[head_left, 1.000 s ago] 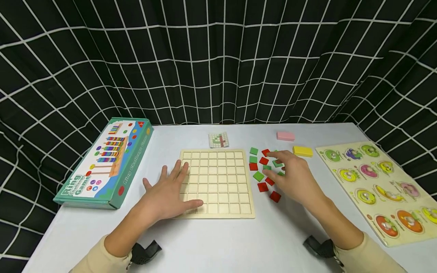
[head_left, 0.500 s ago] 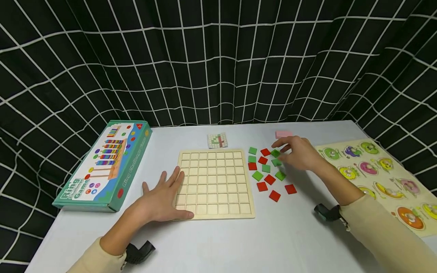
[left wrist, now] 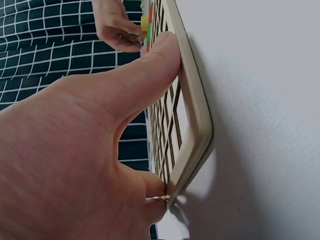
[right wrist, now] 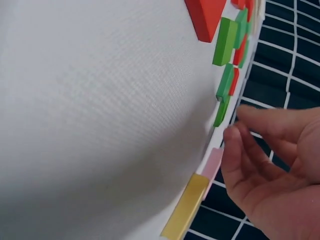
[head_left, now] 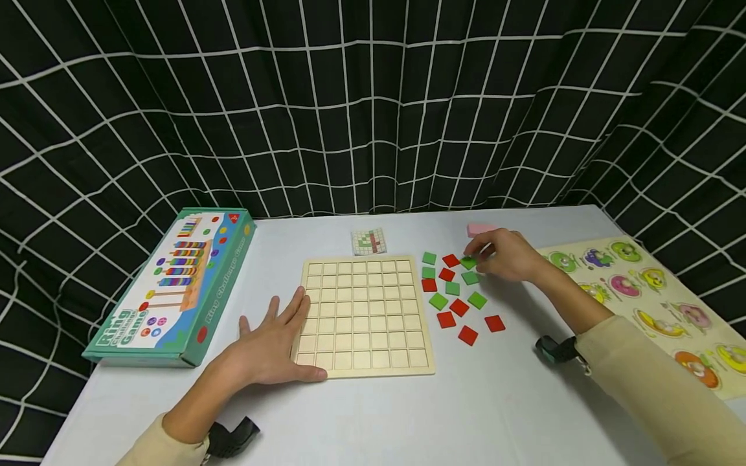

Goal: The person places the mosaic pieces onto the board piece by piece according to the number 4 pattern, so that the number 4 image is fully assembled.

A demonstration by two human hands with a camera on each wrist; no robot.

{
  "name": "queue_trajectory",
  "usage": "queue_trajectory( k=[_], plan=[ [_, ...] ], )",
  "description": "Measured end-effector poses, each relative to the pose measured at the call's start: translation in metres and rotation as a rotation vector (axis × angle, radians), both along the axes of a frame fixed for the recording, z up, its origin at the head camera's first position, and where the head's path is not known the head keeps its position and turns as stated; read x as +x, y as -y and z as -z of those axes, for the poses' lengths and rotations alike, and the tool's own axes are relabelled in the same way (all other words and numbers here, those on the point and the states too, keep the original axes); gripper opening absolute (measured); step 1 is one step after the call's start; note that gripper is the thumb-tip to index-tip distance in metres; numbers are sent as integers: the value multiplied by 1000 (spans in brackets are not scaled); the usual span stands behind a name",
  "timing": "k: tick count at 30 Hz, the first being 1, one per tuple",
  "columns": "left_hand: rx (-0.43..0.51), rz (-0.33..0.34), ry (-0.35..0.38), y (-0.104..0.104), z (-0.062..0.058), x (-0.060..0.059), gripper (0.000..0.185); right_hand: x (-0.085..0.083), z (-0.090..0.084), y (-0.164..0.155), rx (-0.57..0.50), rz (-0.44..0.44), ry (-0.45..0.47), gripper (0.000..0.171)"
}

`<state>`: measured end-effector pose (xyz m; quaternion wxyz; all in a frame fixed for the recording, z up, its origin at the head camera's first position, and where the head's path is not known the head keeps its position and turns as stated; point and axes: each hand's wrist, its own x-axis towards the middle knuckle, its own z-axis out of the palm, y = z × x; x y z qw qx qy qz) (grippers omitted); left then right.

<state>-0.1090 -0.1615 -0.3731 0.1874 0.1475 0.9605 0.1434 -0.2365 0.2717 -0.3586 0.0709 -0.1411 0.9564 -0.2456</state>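
Reaching to the far side of the scattered tiles, the right hand (head_left: 509,254) has its fingertips (head_left: 473,249) down at a green tile (head_left: 468,263), the farthest green one in the cluster that lies just right of the grid board (head_left: 366,316). From the head view the thumb and forefinger seem to close on that tile, but whether they truly pinch it or only touch it I cannot tell. The right wrist view shows what the head view hides: the fingers (right wrist: 235,134) are loosely curled with their tips just beside the green tile (right wrist: 220,112), and a narrow gap may remain between them. It also shows the pink block (right wrist: 212,164) and the yellow block (right wrist: 186,207) lying close under the hand; in the head view the pink block (head_left: 476,229) peeks out just beyond the knuckles and the yellow one is covered.

At the near left corner of the board, the left hand (head_left: 269,342) lies flat with fingers spread and straight. Its wrist view adds that the thumb (left wrist: 150,70) presses along the board's raised edge (left wrist: 192,100), gripping nothing. A game box (head_left: 169,285) sits well to the left, a fruit puzzle (head_left: 641,285) to the right.
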Motion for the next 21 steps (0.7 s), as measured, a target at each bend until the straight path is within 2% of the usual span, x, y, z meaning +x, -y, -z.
queue_trajectory(
  k=[7,14,21],
  plan=[
    [8,-8,-6,1,0,1,135,5,2,-4,-111,-84,96,26],
    [8,-8,-12,0,2,2,135,6,6,-4,-84,-87,113,27],
    [-2,-3,-23,-1,2,2,135,7,8,-4,-49,-75,84,26]
  ],
)
